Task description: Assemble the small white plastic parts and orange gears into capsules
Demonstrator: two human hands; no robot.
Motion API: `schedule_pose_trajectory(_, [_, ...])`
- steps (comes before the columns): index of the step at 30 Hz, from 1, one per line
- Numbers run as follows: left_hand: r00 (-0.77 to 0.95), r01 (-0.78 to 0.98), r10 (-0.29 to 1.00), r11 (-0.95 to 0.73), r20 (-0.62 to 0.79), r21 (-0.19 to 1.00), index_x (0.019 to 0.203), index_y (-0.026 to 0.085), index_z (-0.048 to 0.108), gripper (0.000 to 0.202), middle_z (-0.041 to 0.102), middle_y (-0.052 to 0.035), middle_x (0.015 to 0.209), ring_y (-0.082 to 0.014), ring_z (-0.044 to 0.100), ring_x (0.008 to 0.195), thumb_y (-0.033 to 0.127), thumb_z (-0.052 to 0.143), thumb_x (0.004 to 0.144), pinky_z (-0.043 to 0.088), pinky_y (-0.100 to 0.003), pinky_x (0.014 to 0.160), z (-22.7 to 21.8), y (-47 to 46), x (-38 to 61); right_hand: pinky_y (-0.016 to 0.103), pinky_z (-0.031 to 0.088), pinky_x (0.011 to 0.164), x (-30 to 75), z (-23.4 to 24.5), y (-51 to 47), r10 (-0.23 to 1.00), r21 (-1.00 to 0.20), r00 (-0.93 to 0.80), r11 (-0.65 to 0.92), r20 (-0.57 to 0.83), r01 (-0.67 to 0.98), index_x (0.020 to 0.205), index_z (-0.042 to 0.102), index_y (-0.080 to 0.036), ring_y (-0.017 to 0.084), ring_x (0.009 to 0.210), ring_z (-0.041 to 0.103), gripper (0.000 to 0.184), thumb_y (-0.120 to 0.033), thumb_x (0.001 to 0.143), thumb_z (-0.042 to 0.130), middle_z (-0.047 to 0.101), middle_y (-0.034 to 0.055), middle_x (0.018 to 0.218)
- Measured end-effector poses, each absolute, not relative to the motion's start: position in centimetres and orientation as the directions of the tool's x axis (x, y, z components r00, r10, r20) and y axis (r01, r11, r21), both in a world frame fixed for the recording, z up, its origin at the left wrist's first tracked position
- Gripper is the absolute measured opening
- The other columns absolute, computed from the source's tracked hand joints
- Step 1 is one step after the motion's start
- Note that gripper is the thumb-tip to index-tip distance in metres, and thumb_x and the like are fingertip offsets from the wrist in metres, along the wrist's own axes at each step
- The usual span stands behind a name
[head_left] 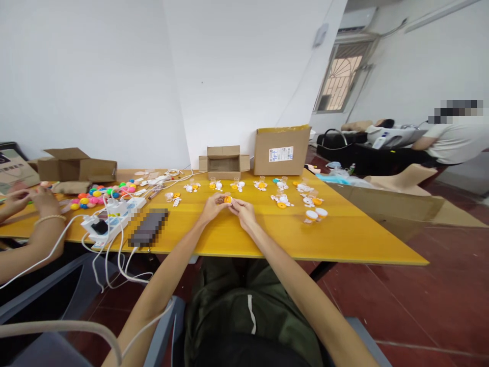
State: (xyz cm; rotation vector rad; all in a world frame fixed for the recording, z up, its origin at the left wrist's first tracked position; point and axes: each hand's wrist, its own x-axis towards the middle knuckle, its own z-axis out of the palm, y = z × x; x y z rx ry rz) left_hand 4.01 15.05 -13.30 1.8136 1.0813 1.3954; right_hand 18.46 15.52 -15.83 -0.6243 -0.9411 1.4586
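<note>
My left hand [214,205] and my right hand [242,210] meet over the middle of the yellow table [267,239]. Both are closed in a pinch round one small orange toy piece [228,199] held between their fingertips. Beyond my hands, several small white and orange toy pieces [282,200] lie scattered across the tabletop. Two small white capped cups [316,215] stand to the right of my right hand.
Open cardboard boxes [224,162] [281,150] stand at the table's far edge. At left lie a white power strip with cables [110,219], colourful balls [95,194] and another box [76,165]. A co-worker's hands [26,201] work at the far left. Another person [454,140] sits at back right.
</note>
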Motion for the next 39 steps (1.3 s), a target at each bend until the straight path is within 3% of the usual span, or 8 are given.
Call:
schedule_pose_trajectory(7, [0.120, 0.342, 0.826, -0.555, 0.550, 0.758, 0.092, 0.018, 0.072, 0.032, 0.073, -0.0053, 0.095, -0.0175, 0.066, 0.084, 0.042, 0.080, 0.073, 0.054, -0.032, 0.079, -13.2, 14.7, 4.1, 0.041, 0.059, 0.089, 18.6, -16.0, 15.8, 0.981, -0.854, -0.131, 0.059, 0.146, -0.517, 0.072, 0.073, -0.021, 0.020, 0.088, 0.071, 0.022, -0.037, 0.063, 0.085, 0.076, 0.0037, 0.084])
schedule_pose_trajectory(18, [0.149, 0.425, 0.803, -0.579, 0.577, 0.696, 0.095, 0.021, 0.074, 0.026, 0.072, -0.0049, 0.095, -0.0189, 0.064, 0.087, 0.038, 0.079, 0.075, 0.051, -0.032, 0.081, -12.6, 14.1, 4.2, 0.035, 0.058, 0.083, 19.0, -15.5, 15.8, 0.977, -0.858, -0.172, 0.023, 0.129, -0.513, 0.067, 0.069, -0.020, 0.015, 0.074, 0.068, 0.029, -0.040, 0.058, 0.088, 0.073, 0.0008, 0.074])
schedule_pose_trajectory(27, [0.197, 0.418, 0.753, -0.643, 0.627, 0.641, 0.099, 0.021, 0.074, 0.027, 0.071, -0.0050, 0.095, -0.0174, 0.062, 0.083, 0.038, 0.078, 0.078, 0.050, -0.030, 0.077, -12.7, 14.2, 3.9, 0.032, 0.059, 0.078, 19.0, -15.7, 16.3, 0.973, -0.838, -0.211, -0.039, 0.091, -0.544, 0.067, 0.070, -0.020, 0.015, 0.072, 0.067, 0.027, -0.033, 0.055, 0.091, 0.073, 0.0021, 0.072])
schedule_pose_trajectory(33, [0.235, 0.462, 0.711, -0.682, 0.663, 0.568, 0.101, 0.021, 0.074, 0.026, 0.072, -0.0055, 0.094, -0.0168, 0.062, 0.081, 0.035, 0.077, 0.080, 0.050, -0.029, 0.074, -12.9, 14.4, 3.7, 0.033, 0.059, 0.080, 19.2, -16.0, 16.7, 0.961, -0.846, -0.260, -0.058, 0.097, -0.530, 0.069, 0.069, -0.020, 0.015, 0.069, 0.067, 0.023, -0.028, 0.061, 0.089, 0.072, 0.0010, 0.069])
schedule_pose_trajectory(39, [0.239, 0.506, 0.736, -0.651, 0.633, 0.565, 0.102, 0.021, 0.073, 0.022, 0.071, -0.0048, 0.095, -0.0177, 0.063, 0.087, 0.030, 0.072, 0.082, 0.050, -0.030, 0.078, -12.9, 14.4, 3.6, 0.033, 0.057, 0.083, 19.2, -16.0, 16.8, 0.955, -0.863, -0.271, -0.035, 0.120, -0.505, 0.065, 0.067, -0.020, 0.015, 0.072, 0.067, 0.021, -0.026, 0.062, 0.087, 0.068, -0.0003, 0.066])
